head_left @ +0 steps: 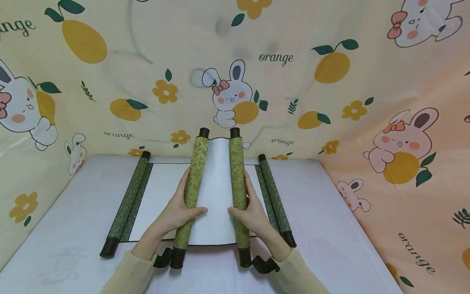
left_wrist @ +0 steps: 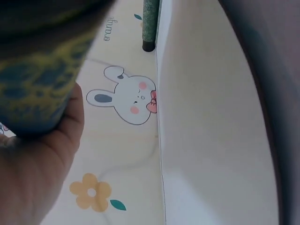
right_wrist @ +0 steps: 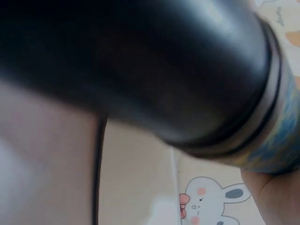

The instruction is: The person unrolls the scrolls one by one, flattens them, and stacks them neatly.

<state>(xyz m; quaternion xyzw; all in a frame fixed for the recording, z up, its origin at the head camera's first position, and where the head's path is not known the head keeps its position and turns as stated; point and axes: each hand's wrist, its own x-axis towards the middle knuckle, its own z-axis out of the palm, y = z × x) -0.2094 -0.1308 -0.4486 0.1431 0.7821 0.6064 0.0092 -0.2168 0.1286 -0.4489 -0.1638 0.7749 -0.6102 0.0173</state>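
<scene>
In the head view my left hand (head_left: 178, 210) grips the left roller (head_left: 196, 171) of a yellow-green hanging scroll, and my right hand (head_left: 253, 212) grips its right roller (head_left: 238, 171). Both thumbs lie over the front of the rollers. Between them stretches a strip of white scroll paper (head_left: 217, 192). Black knobs cap the roller ends; one knob (right_wrist: 154, 61) looms blurred in the right wrist view. Behind the held scroll, a dark green scroll (head_left: 128, 204) lies spread on the table, its white middle partly hidden by my hands and the held scroll.
A white-covered table (head_left: 66, 228) extends around both scrolls. A cream cloth (head_left: 286, 85) printed with rabbits, oranges and flowers hangs behind and beside it. Black wrist-mounted pieces (head_left: 265, 264) sit at my sleeves, close to the rollers' lower ends.
</scene>
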